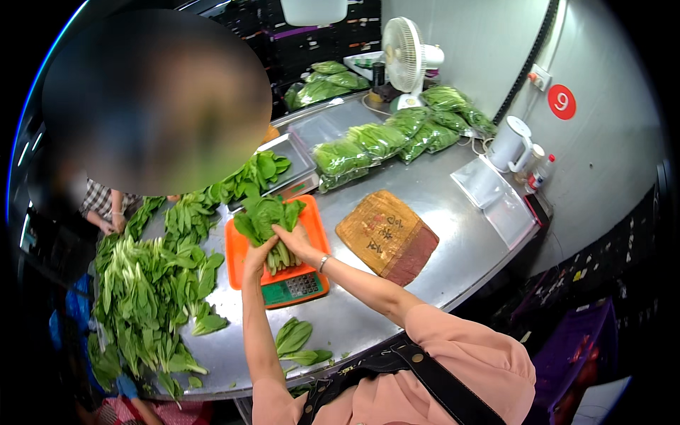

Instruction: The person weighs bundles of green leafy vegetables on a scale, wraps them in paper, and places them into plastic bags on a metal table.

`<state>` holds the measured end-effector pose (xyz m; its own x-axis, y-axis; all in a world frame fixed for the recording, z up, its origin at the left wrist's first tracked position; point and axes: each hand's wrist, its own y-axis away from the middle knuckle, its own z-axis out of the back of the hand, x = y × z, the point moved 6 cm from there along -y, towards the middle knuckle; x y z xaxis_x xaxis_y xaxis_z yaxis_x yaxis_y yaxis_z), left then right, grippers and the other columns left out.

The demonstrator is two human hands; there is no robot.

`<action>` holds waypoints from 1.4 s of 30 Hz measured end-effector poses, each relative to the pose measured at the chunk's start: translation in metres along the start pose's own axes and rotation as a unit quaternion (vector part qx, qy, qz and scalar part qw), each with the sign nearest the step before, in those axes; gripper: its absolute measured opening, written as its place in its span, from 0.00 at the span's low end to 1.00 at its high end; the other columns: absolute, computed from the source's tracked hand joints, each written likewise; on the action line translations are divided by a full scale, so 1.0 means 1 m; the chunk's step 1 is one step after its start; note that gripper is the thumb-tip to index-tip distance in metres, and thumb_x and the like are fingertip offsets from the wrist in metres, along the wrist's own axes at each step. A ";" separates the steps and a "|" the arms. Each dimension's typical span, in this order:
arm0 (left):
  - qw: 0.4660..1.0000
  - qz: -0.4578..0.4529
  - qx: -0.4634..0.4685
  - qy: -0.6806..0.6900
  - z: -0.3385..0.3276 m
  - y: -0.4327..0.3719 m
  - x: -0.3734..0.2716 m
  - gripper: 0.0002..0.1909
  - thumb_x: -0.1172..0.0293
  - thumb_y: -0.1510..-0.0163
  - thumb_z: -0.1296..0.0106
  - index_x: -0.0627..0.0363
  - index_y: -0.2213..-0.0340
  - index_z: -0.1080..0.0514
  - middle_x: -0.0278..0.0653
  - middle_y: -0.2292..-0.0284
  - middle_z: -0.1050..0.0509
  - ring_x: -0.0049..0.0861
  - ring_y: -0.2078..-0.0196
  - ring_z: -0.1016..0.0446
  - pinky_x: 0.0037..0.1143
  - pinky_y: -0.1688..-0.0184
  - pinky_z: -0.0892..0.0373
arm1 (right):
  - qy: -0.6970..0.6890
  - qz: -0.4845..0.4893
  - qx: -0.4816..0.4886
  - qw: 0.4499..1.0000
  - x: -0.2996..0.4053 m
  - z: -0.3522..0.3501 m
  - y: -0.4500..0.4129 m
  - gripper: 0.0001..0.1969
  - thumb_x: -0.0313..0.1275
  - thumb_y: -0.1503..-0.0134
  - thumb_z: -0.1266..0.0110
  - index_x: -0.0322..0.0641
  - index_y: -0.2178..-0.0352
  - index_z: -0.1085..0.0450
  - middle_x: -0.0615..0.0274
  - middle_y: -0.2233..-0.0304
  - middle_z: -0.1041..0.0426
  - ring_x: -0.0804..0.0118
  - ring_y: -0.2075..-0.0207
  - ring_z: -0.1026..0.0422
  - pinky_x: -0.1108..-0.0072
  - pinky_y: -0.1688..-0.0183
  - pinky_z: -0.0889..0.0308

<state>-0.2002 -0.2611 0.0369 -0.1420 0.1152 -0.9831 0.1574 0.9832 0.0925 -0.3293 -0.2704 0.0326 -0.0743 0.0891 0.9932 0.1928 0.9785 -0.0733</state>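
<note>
Both my hands hold one bunch of leafy greens (268, 215) over the orange tray of a digital scale (321, 234). My left hand (258, 258) grips the bunch from its left side. On the other side, my right hand (295, 241), with a bracelet at the wrist, presses its fingers against the stems. The pale stem ends point towards me and the leaves point away. Left of the scale lies a large heap of loose greens (143, 297). A few loose leaves (294, 337) rest on the steel table (223, 361) near its front edge.
A flattened brown bag (385, 234) lies right of the scale. Bagged greens (372, 143), a second scale (292, 164) and a fan (406, 56) stand farther back. A kettle (510, 143), bottle (541, 174) and plastic bags (494, 202) are at the right. Other people's hands (112, 223) are at the left.
</note>
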 end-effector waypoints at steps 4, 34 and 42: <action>1.000 -0.006 -0.022 0.012 0.002 -0.009 0.004 0.29 0.72 0.58 0.42 0.60 0.54 0.43 0.38 0.59 0.34 0.27 0.58 0.34 0.25 0.57 0.37 | 0.254 -0.058 0.029 0.965 0.005 0.009 -0.006 0.30 0.43 0.56 0.48 0.35 0.54 0.42 0.45 0.55 0.38 0.51 0.54 0.38 0.70 0.52 0.42; 0.988 0.138 -0.025 -0.068 -0.275 0.056 0.119 0.31 0.72 0.58 0.44 0.65 0.53 0.44 0.44 0.57 0.34 0.30 0.55 0.35 0.27 0.54 0.37 | -0.049 -0.219 0.241 0.944 -0.062 0.296 0.052 0.31 0.35 0.48 0.53 0.30 0.48 0.57 0.53 0.52 0.43 0.65 0.52 0.41 0.78 0.51 0.43; 0.974 0.216 0.021 -0.063 -0.269 0.070 0.131 0.32 0.67 0.59 0.43 0.65 0.53 0.41 0.44 0.58 0.34 0.28 0.56 0.35 0.23 0.58 0.37 | -0.142 -0.313 0.218 0.913 -0.080 0.279 0.071 0.28 0.36 0.45 0.58 0.35 0.47 0.57 0.56 0.49 0.46 0.64 0.49 0.45 0.75 0.49 0.46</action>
<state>-0.4702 -0.1388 -0.0428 0.0667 0.4958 -0.8659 0.2152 0.8403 0.4976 -0.5829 -0.1558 -0.0776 -0.2989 -0.5297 0.7937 -0.3774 0.8296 0.4115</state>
